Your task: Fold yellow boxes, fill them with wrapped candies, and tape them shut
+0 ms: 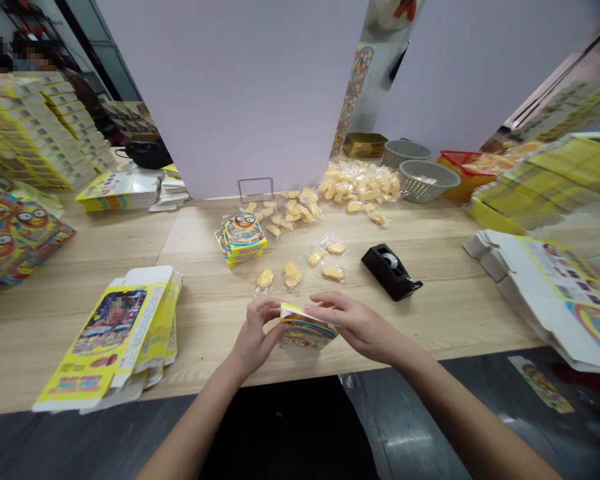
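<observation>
A small yellow cardboard box [307, 333] with colourful printing stands near the table's front edge, its top flap raised. My left hand [257, 333] grips its left side between thumb and fingers. On the other side, my right hand [353, 323] lies along the top edge and flap with fingers stretched out; whether it pinches the flap is hard to see. Just beyond the box lie several clear-wrapped yellow pieces [291, 275]. A stack of printed boxes [243, 239] sits behind them to the left, and a black tape dispenser [391, 272] to the right.
Flat printed cartons [105, 340] lie at left, with more flat cartons [555, 287] at right. A heap of wrapped yellow pieces [360, 183] rests at the back by a grey basket [427, 183] and a red basket [463, 163]. A pale partition [240, 87] rises behind the table.
</observation>
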Demonstrator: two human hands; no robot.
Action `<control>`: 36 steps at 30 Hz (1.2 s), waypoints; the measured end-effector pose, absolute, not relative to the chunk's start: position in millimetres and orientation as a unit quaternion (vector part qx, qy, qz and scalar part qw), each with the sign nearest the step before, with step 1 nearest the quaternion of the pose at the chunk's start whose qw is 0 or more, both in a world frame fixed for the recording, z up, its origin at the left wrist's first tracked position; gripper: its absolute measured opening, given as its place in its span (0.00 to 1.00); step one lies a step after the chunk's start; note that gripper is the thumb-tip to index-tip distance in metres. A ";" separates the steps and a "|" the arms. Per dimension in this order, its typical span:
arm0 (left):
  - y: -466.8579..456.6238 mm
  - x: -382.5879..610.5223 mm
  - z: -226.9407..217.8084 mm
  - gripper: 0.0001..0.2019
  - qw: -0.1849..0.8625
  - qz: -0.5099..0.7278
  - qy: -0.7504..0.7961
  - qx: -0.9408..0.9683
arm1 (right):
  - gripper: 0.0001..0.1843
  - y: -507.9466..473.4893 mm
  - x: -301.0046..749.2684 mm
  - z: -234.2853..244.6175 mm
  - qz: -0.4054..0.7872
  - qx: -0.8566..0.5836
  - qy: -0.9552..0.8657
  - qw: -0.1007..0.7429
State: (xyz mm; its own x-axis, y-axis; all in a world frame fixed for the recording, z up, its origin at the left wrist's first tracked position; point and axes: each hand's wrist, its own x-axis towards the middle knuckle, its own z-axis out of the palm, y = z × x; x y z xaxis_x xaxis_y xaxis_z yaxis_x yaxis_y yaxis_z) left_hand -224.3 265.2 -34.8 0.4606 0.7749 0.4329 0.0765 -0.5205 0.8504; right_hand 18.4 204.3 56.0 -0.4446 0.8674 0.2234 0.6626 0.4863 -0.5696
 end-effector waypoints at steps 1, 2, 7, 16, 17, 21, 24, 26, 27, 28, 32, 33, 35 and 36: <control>264.8 -223.4 -37.5 0.19 0.416 0.445 0.288 0.739 | 0.23 200.9 18.0 57.3 0.187 -0.462 -0.835 0.232; 264.7 -222.8 -39.0 0.18 0.427 0.444 0.288 0.733 | 0.23 198.1 17.0 58.5 0.177 -0.461 -0.841 0.221; 265.5 -224.3 -34.9 0.17 0.434 0.431 0.264 0.746 | 0.16 197.1 0.4 55.4 0.206 -0.495 -0.805 0.253; 268.8 -227.9 -34.5 0.18 0.436 0.406 0.276 0.755 | 0.19 211.3 -9.0 59.9 0.126 -0.510 -0.826 0.203; 269.3 -228.5 -35.7 0.19 0.437 0.405 0.274 0.755 | 0.18 212.4 -8.3 61.1 0.112 -0.507 -0.832 0.195; 269.1 -230.2 -27.3 0.22 0.423 0.407 0.250 0.770 | 0.21 213.0 -9.8 61.0 0.051 -0.500 -0.847 0.174; 267.8 -228.1 -6.0 0.20 0.376 0.356 0.235 0.822 | 0.22 208.9 -12.6 59.5 0.034 -0.493 -0.852 0.171; 267.6 -225.6 5.9 0.16 0.315 0.351 0.232 0.851 | 0.23 204.5 -12.0 57.4 0.047 -0.486 -0.853 0.183; 268.0 -224.4 8.8 0.15 0.282 0.363 0.225 0.859 | 0.24 202.0 -10.3 55.2 0.057 -0.485 -0.851 0.194; 268.5 -223.5 9.3 0.14 0.248 0.381 0.214 0.865 | 0.25 199.4 -7.6 51.8 0.067 -0.488 -0.844 0.211; 270.6 -223.0 -5.5 0.17 0.133 0.418 0.178 0.881 | 0.30 189.9 6.5 27.0 0.072 -0.495 -0.801 0.330; 270.7 -223.4 -10.0 0.18 0.109 0.424 0.174 0.882 | 0.29 188.2 8.5 19.9 0.061 -0.484 -0.795 0.361; 270.4 -223.9 -15.9 0.19 0.088 0.435 0.168 0.880 | 0.29 185.4 8.7 8.0 0.030 -0.456 -0.793 0.404; 270.2 -224.0 -16.8 0.19 0.096 0.438 0.166 0.878 | 0.29 184.0 7.2 3.7 0.016 -0.449 -0.791 0.415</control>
